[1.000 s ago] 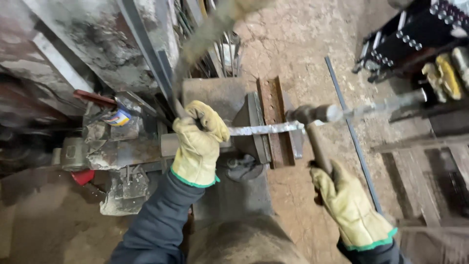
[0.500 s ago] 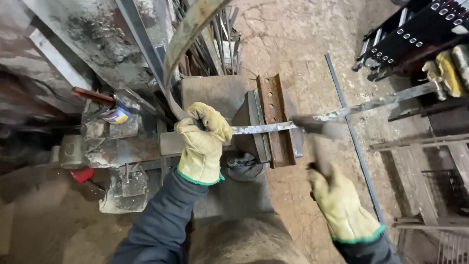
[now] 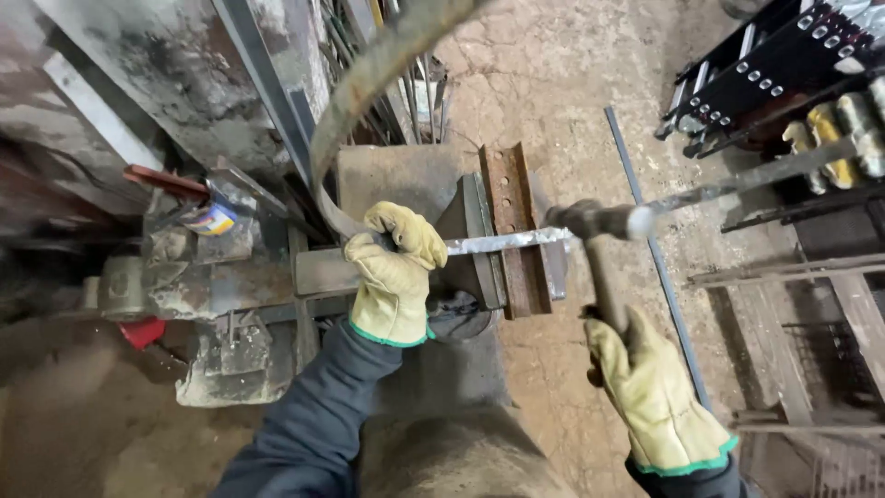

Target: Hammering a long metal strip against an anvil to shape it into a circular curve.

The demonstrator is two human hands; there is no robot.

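Observation:
My left hand [image 3: 395,272], in a yellow work glove, grips a long flat metal strip [image 3: 502,243] that lies across a rusty anvil block [image 3: 509,226]. The strip curves up and away behind my glove and runs right past the block. My right hand [image 3: 654,392], also gloved, holds the wooden handle of a hammer [image 3: 599,221]. The hammer head sits on or just above the strip, right of the block.
A thin steel rod [image 3: 656,267] lies on the dirt floor to the right. Black metal frames [image 3: 784,74] stand at upper right, wooden slats [image 3: 830,295] at right. A cluttered bench with scrap and a red object [image 3: 143,330] is at left.
The hammer swung down onto the strip half a second ago and its head now sits slightly further right. My left hand has kept its grip on the strip.

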